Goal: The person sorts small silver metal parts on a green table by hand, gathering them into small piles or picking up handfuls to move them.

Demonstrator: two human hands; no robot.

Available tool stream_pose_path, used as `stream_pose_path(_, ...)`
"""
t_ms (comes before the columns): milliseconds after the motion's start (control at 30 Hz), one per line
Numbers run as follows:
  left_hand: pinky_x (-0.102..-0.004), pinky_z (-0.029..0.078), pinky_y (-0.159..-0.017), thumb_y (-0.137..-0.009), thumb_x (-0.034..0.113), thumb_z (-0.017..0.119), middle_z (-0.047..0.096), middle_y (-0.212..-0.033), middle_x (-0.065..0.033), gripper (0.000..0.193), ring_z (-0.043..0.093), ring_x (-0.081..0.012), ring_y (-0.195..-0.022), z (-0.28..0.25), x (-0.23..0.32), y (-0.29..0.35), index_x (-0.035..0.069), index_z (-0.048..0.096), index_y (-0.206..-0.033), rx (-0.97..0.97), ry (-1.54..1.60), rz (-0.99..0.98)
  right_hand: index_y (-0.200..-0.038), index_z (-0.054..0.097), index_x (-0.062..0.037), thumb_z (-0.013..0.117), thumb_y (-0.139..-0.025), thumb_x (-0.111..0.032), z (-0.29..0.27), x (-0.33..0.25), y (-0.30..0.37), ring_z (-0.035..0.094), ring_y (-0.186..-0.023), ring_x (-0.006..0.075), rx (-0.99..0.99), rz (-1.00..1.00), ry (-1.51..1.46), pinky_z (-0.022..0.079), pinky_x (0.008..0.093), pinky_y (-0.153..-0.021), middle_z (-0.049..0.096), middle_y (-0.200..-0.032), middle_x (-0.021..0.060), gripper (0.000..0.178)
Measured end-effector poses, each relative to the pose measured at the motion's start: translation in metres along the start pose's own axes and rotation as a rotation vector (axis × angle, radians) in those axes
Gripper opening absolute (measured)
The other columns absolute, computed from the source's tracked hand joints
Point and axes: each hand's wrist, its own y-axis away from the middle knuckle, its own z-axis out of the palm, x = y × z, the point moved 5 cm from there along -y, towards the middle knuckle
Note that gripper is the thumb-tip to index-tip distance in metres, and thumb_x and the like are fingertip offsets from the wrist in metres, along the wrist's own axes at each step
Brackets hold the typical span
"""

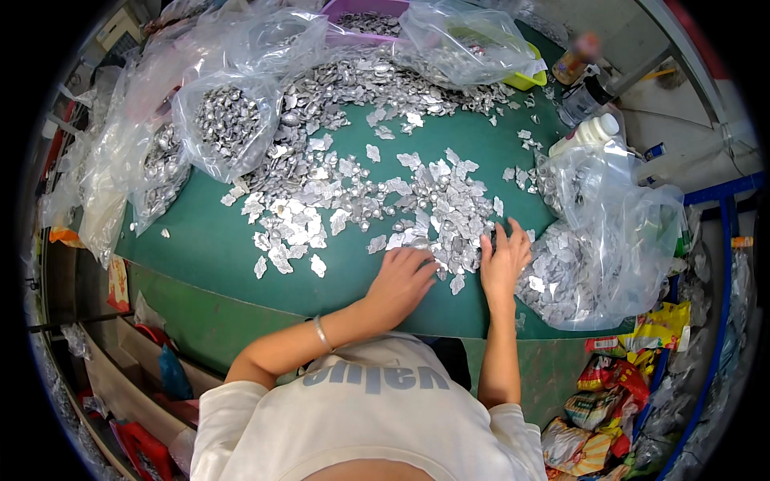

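A loose heap of small silver metal pieces [449,204] with jagged, leaf-like outlines lies on the green table [361,297] in front of me. At the heap's near edge, my left hand [405,279] rests with its fingers bent loosely and their tips against the pieces. On the heap's right side stands my right hand [507,252], thumb and fingers apart, the thumb next to the outermost pieces. Neither hand visibly grips a piece, though the left fingertips are partly hidden. Close to the right hand, a clear plastic bag [622,248] holds many similar pieces.
More metal pieces [361,84] bank up along the back. An open clear bag [227,128] of rounder pieces stands at the left. A purple bin [385,10], a yellow-green bin [525,78], a white bottle [589,135] and a clear jar [581,100] line the far side.
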Motion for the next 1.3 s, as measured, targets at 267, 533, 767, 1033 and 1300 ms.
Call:
stream_pose_path(267,-0.0401,0.035,-0.081,-0.076,0.013,0.071,0.053,-0.104,-0.0067,0.026,0.049,-0.0243,-0.099,0.049,-0.004,-0.049,0.004,0.06,-0.098,-0.177,-0.246,0.145,-0.084,0.067,-0.0002,0.065,-0.083,-0.013,-0.001,0.009,-0.016,0.054,-0.104,0.0286,0.123,-0.037,-0.144,0.033,0.0456,-0.095,0.063,-0.105,0.0096,0.013)
stream_pose_path(533,-0.0381,0.036,-0.082,-0.071,0.008,0.075,0.056,-0.102,-0.0062,0.029,0.052,-0.0262,-0.099,-0.005,-0.011,-0.025,0.008,0.061,-0.096,0.042,0.08,-0.016,-0.084,0.065,0.0031,0.063,-0.085,-0.005,-0.029,-0.027,0.023,0.053,-0.06,0.0171,-0.394,0.121,-0.84,0.04,0.0271,-0.055,0.06,-0.076,0.0092,0.008)
stream_pose_path(767,-0.0389,0.037,-0.094,-0.076,0.0,0.068,0.056,-0.113,-0.0101,0.027,0.051,-0.0296,-0.11,-0.027,-0.032,0.041,0.004,0.062,-0.103,-0.167,0.109,-0.179,-0.08,0.061,0.0018,0.068,-0.082,-0.005,-0.011,-0.077,0.053,0.054,-0.061,0.0225,-0.503,-0.083,-0.571,0.042,0.0338,-0.056,0.055,-0.071,0.0094,0.01)
stream_pose_path(1033,-0.0314,0.048,-0.089,-0.088,-0.001,0.058,0.057,-0.12,-0.0121,0.021,0.057,-0.0226,-0.108,-0.045,-0.02,0.086,-0.001,0.062,-0.109,-0.249,0.763,-0.465,-0.1,0.062,0.0011,0.068,-0.079,0.001,-0.017,-0.095,0.062,0.057,-0.089,0.0341,-0.329,-0.218,-0.815,0.047,0.037,-0.078,0.059,-0.097,0.0155,0.022)
stream_pose_path(1300,-0.0359,0.043,-0.105,-0.099,0.014,0.046,0.05,-0.132,-0.0256,0.035,0.052,-0.0304,-0.122,0.013,-0.046,0.176,-0.007,0.05,-0.128,-0.299,1.768,-1.195,-0.119,0.058,-0.0001,0.073,-0.075,-0.009,0.002,-0.11,0.063,0.052,-0.113,0.0334,-0.493,-0.326,-0.808,0.039,0.0398,-0.099,0.056,-0.12,0.0183,0.047)
